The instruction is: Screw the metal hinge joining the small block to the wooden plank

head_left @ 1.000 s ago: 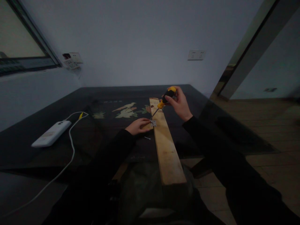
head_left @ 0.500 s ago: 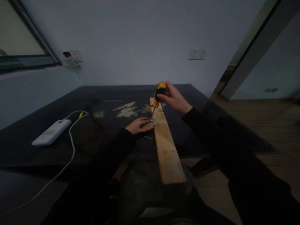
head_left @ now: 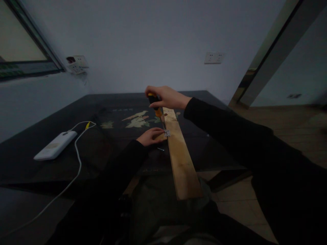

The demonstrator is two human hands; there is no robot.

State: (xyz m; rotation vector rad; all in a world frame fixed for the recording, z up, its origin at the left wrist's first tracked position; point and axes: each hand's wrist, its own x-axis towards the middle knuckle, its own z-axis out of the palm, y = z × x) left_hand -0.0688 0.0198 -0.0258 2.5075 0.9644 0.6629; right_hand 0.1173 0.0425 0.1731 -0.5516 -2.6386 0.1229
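Observation:
My right hand [head_left: 163, 97] is closed around the yellow-and-black handle of a screwdriver [head_left: 154, 102]. Its shaft slants down to a small silver hinge [head_left: 167, 133], the tip meeting the metal near my left fingertips. The hinge spans the seam between a long wooden board [head_left: 182, 160] and a short piece of wood [head_left: 160, 137] at its left side. My left hand [head_left: 149, 136] grips the short piece, thumb on the near side and fingers beside the hinge. Close below lies a loose screw [head_left: 160, 149]. Whether a screw sits under the tip is too small to tell.
The board lies on a dark table [head_left: 107, 163] with a painted bird and flowers, its near end overhanging the front edge. A white power bank [head_left: 56, 145] with a white cable [head_left: 80, 160] rests at the left. A wall with sockets [head_left: 214, 58] stands behind.
My right hand has swung left, and the screwdriver handle now leans left instead of right, its tip still at the hinge. My left hand, the board and the loose screw have stayed put.

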